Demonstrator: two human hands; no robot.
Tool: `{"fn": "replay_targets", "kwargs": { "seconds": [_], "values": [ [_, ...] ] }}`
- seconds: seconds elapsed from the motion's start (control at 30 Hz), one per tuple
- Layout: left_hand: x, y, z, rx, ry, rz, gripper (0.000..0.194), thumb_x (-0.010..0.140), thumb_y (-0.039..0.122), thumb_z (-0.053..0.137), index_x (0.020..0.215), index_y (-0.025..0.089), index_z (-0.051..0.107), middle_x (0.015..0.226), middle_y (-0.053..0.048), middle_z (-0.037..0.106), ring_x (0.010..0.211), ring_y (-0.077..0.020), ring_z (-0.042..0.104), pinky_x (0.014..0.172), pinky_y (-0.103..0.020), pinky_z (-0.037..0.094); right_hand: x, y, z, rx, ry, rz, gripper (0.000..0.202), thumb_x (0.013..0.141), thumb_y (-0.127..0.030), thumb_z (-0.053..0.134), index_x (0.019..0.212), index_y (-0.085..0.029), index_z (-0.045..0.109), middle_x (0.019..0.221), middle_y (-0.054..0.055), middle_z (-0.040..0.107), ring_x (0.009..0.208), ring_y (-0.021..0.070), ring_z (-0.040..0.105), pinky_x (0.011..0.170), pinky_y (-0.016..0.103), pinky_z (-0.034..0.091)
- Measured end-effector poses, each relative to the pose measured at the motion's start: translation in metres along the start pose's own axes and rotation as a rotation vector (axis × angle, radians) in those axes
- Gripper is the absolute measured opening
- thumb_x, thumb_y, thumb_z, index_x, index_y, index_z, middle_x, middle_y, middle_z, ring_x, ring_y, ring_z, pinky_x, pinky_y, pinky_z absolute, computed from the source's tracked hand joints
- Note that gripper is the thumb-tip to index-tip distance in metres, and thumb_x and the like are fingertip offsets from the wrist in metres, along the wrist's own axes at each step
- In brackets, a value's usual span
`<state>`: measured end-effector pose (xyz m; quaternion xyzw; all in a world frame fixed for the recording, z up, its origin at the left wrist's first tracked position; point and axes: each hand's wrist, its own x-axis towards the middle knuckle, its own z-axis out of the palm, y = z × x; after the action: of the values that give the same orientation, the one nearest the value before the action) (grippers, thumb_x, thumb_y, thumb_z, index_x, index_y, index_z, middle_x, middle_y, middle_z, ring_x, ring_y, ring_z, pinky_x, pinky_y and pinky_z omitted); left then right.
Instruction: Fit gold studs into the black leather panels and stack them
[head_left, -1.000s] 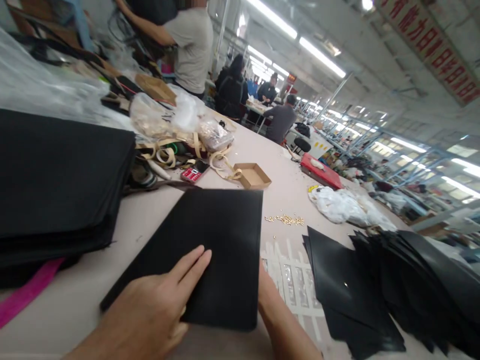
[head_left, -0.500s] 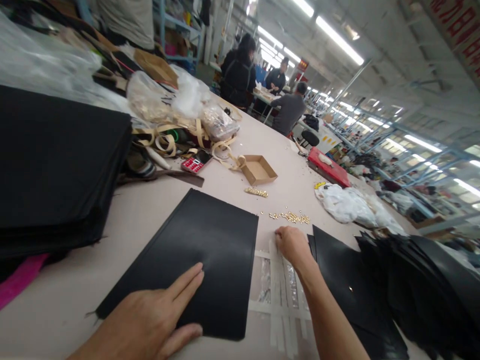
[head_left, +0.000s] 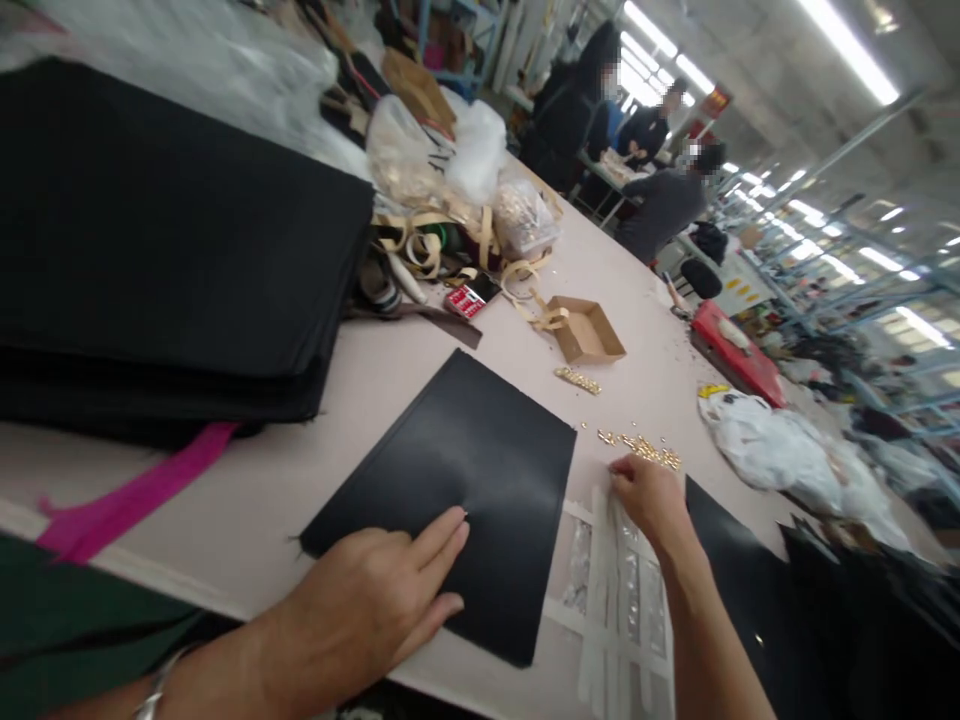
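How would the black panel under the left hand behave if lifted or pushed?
Probably fairly light: the black panel looks thin. Likely to hold its shape somewhat, since it lies flat with mostly straight edges. It might slide if pushed, given its smooth sheen, though the left hand rests on it.

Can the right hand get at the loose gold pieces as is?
Probably yes: the right hand is at their near edge, with nothing visible between it and the loose gold pieces. The left hand is clear of them, on the black panel.
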<state>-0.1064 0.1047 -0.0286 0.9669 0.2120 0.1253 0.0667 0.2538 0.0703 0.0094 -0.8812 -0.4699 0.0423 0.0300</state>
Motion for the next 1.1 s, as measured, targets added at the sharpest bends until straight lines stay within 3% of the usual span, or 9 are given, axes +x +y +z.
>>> {"fn": "replay_targets", "kwargs": {
  "seconds": [0.1, 0.2, 0.27, 0.4, 0.77, 1.1],
  "values": [
    [-0.002, 0.001, -0.003, -0.040, -0.015, -0.021, 0.046, 0.092, 0.034, 0.060, 0.134, 0.013, 0.060, 0.140, -0.010, 0.062, 0.070, -0.0202, 0.071, 0.060, -0.037, 0.054, -0.015, -0.016, 0.004, 0.176, -0.025, -0.078, 0.021, 0.084, -0.024, 0.055, 0.096, -0.020, 0.071, 0.088, 0.008, 0.075, 0.083, 0.0234, 0.070, 0.076, 0.033, 0.052],
    [-0.003, 0.002, -0.003, -0.056, 0.008, -0.008, 0.046, 0.093, 0.036, 0.058, 0.132, 0.012, 0.061, 0.138, -0.011, 0.064, 0.071, -0.0202, 0.070, 0.060, -0.037, 0.052, -0.050, -0.058, 0.013, 0.593, -0.162, -0.244, 0.020, 0.087, -0.037, 0.060, 0.097, -0.020, 0.065, 0.087, 0.005, 0.072, 0.080, 0.0200, 0.068, 0.072, 0.030, 0.053],
    [-0.004, 0.002, -0.002, -0.063, 0.022, -0.006, 0.046, 0.094, 0.037, 0.057, 0.132, 0.012, 0.060, 0.136, -0.011, 0.065, 0.072, -0.0202, 0.070, 0.060, -0.037, 0.052, -0.072, -0.090, 0.021, 0.762, -0.255, -0.340, 0.017, 0.086, -0.035, 0.063, 0.095, -0.021, 0.063, 0.084, 0.003, 0.070, 0.077, 0.0183, 0.066, 0.072, 0.030, 0.051],
    [-0.005, 0.001, 0.000, -0.059, 0.042, 0.003, 0.045, 0.095, 0.039, 0.055, 0.130, 0.012, 0.059, 0.132, -0.010, 0.066, 0.074, -0.0200, 0.069, 0.058, -0.036, 0.050, -0.095, -0.131, 0.028, 0.697, -0.290, -0.434, 0.008, 0.087, -0.025, 0.060, 0.094, -0.023, 0.063, 0.082, 0.000, 0.069, 0.075, 0.0158, 0.063, 0.073, 0.028, 0.048],
    [-0.004, 0.002, -0.004, -0.064, 0.054, -0.003, 0.046, 0.093, 0.040, 0.057, 0.129, 0.011, 0.058, 0.123, -0.009, 0.068, 0.068, -0.0194, 0.065, 0.052, -0.036, 0.045, -0.084, -0.139, 0.024, 0.592, -0.344, -0.432, 0.003, 0.085, -0.024, 0.061, 0.084, -0.023, 0.063, 0.077, -0.002, 0.067, 0.070, 0.0150, 0.061, 0.068, 0.027, 0.047],
    [-0.005, 0.000, 0.000, -0.095, 0.016, 0.010, 0.044, 0.099, 0.036, 0.047, 0.134, 0.010, 0.055, 0.135, -0.012, 0.062, 0.077, -0.0212, 0.069, 0.055, -0.037, 0.049, -0.080, -0.149, 0.012, 0.482, -0.423, -0.360, 0.007, 0.083, -0.021, 0.058, 0.078, -0.022, 0.063, 0.073, -0.002, 0.068, 0.067, 0.0146, 0.063, 0.066, 0.027, 0.047]
  ]
}}
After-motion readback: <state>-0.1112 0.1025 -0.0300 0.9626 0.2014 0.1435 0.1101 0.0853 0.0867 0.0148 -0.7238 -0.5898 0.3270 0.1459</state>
